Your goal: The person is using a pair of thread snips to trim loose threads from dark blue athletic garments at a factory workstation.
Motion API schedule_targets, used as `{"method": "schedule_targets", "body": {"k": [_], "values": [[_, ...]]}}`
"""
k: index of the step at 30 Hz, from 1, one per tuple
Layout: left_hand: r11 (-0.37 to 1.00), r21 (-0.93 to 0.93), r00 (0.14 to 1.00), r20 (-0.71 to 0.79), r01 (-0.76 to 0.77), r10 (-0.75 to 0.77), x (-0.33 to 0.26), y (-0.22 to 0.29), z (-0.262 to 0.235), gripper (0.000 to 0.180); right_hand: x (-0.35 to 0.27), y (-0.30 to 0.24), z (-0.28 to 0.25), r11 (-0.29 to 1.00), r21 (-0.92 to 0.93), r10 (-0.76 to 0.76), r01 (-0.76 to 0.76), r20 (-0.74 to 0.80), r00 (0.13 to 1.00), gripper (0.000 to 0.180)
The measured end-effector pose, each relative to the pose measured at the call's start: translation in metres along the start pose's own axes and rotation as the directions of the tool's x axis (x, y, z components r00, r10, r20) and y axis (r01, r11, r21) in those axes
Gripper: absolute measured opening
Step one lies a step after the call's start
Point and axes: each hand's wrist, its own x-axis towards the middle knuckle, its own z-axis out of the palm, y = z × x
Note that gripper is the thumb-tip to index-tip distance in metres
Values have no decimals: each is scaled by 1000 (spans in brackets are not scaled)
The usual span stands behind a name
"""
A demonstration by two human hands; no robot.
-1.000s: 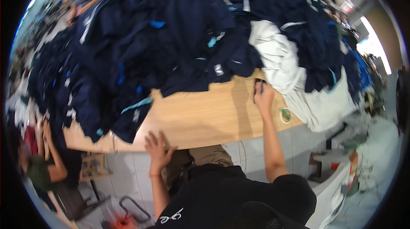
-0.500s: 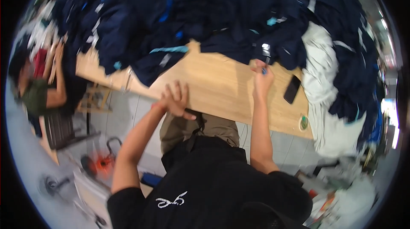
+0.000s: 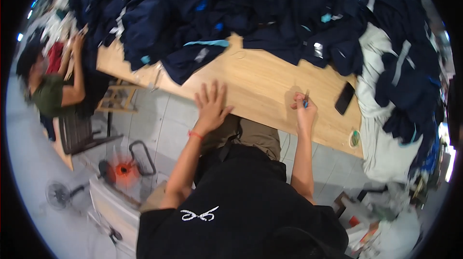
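My left hand [image 3: 211, 107] lies with its fingers spread at the near edge of the wooden table [image 3: 255, 78], holding nothing. My right hand [image 3: 305, 109] is closed around a small blue-handled tool [image 3: 306, 102] with a thin tip, just above the tabletop; its exact kind is too small to make out. Beyond both hands, a big heap of dark navy garments [image 3: 169, 13] covers the far part of the table. One garment corner with a light-blue strip [image 3: 207, 43] hangs forward, nearest my left hand.
A black phone [image 3: 345, 98] lies right of my right hand, near a roll of tape [image 3: 354, 138]. White cloth [image 3: 378, 90] drapes over the table's right end. At the left, another person [image 3: 58, 85] handles cloth near a dark chair [image 3: 79, 133]. Fans [image 3: 123, 169] stand on the floor.
My right hand has drawn back toward me, away from the navy garments, still gripping the small tool. My left hand has slid further onto the table with fingers spread. The whole view has shifted slightly.
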Motion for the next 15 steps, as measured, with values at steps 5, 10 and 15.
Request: {"method": "schedule_targets", "body": {"k": [5,10,15], "values": [[962,-245,940,-283,122,-192,-6,3,16,70,-11,26,-31,996,-92,-7,-2,-107,994,18],[996,-72,775,-632,-57,-1,49,2,-20,81,-13,26,-60,985,-160,-102,65,-235,967,16],[992,-38,693,-712,123,-113,88,-61,-35,80,-3,18,-98,827,-489,-520,277,-480,707,31]]}}
